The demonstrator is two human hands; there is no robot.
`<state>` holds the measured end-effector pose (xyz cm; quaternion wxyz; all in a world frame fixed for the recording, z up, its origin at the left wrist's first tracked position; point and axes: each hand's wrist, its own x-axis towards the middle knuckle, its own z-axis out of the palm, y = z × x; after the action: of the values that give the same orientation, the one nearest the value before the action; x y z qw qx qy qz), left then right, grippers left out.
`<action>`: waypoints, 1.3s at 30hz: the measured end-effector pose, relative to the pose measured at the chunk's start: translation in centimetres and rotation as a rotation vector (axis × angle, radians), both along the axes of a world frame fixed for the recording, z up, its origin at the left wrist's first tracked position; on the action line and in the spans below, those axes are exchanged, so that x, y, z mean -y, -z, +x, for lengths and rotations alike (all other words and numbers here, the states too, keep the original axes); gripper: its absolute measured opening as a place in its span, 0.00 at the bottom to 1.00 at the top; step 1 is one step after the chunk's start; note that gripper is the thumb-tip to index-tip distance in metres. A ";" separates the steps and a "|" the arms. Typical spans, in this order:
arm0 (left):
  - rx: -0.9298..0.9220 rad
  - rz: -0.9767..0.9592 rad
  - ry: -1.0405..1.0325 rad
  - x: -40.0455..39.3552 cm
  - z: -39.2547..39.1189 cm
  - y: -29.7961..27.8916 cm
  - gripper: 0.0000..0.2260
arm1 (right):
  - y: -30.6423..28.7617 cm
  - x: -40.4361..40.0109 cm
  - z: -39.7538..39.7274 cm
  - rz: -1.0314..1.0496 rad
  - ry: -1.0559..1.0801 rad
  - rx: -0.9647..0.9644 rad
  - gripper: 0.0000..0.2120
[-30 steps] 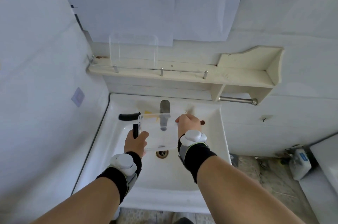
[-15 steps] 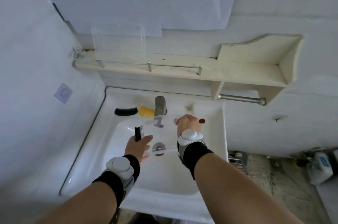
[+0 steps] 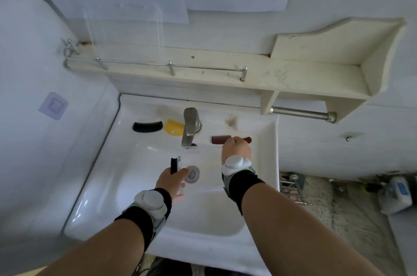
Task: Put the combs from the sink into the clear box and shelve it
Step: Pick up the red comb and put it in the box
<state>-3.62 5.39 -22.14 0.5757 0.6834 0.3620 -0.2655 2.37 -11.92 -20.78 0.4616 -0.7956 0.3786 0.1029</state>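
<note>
My left hand grips the left edge of a small clear box over the white sink; a black comb stands inside the box. My right hand is closed in a fist over the middle of a brown comb, which lies on the sink's back rim right of the faucet. Left of the faucet, a curved black comb and a yellow comb rest on the rim. Above the sink runs the cream shelf.
A second clear container stands at the shelf's left end behind a metal rail. A towel bar hangs under the shelf's right part. The left wall stands close to the sink. Floor clutter and a wire rack are at the right.
My right hand let go of the clear box and moved up and right onto the brown comb. The left hand alone now holds the box, lower over the drain. The view tilted down.
</note>
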 end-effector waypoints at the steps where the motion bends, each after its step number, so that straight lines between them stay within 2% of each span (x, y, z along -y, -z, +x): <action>1: -0.005 0.012 0.011 0.0 0.1 0.1 0.12 | 0.1 0.2 0.1 -0.007 -0.009 -0.003 0.15; 10: -0.080 0.061 0.109 -0.4 1.5 1.4 0.12 | 2.5 1.0 2.0 -0.124 -0.099 -0.056 0.13; 13: -0.097 0.066 0.126 -0.4 1.6 1.6 0.09 | 2.8 1.6 2.6 -0.170 -0.210 -0.090 0.12; 17: -0.127 0.053 0.127 -0.7 1.4 1.9 0.15 | 3.5 2.4 3.0 -0.207 -0.372 -0.178 0.17; 21: -0.139 0.056 0.125 -1.0 1.3 2.2 0.17 | 4.4 2.7 3.5 -0.371 -0.544 -0.222 0.19; 24: -0.146 0.052 0.129 -0.9 1.0 2.4 0.10 | 4.9 2.8 3.8 -0.527 -0.657 -0.202 0.17; 26: -0.150 0.043 0.126 -0.7 0.9 2.6 0.07 | 5.1 2.8 4.2 -0.557 -0.684 -0.206 0.17; 34: -0.139 0.012 0.094 -0.3 0.9 2.9 0.06 | 6.5 3.7 5.6 -0.615 -0.709 -0.258 0.13; 39: -0.129 0.000 0.081 -0.2 0.5 3.0 0.06 | 6.8 4.5 6.8 -0.649 -0.807 -0.275 0.10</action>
<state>-3.11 5.60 -25.19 0.5401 0.6789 0.3705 -0.3319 9.18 -16.43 -27.56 0.0615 -0.9590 0.1118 0.2531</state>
